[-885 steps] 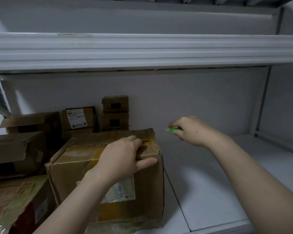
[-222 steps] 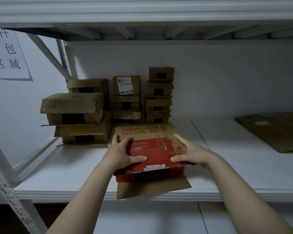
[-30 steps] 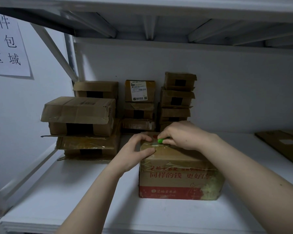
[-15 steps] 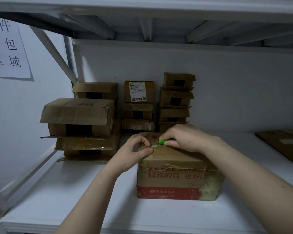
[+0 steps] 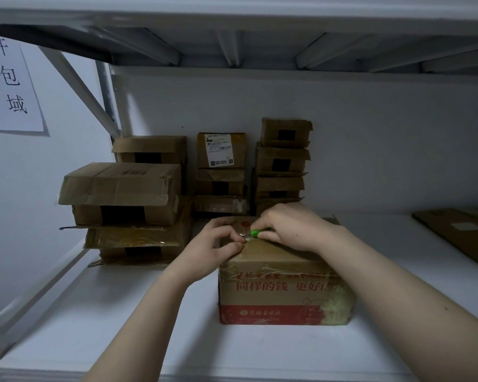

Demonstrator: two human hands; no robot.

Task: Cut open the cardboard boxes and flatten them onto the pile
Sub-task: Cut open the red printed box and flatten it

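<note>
Cardboard box, where does it sit?
— On the white shelf, upright, towards the front and a little right of centre, in front of the stacked boxes.

How does it look?
— Brown, with red Chinese characters across the front face and a red band along the bottom. There is a pale yellow-green picture at the lower right corner. Wrinkled clear tape runs along the top front edge, and the top is closed.

What are the hands doing?
— The left hand rests on the top left of the box, fingers curled over the edge, fingertips pressed on the top by the tape. The right hand has its fingers wrapped tight round a green cutter. The blade end lies on the box top, just beside the left fingertips.

Can you see the blade itself?
— Only a small bright sliver; whether it is in the tape I cannot tell.

What else is on the shelf?
— Three stacks of taped brown boxes against the back wall: a large left stack, a middle stack topped by a box with a white label, and a right stack. Flattened cardboard lies at the far right, well apart from the box. A paper sign hangs on the left wall.
</note>
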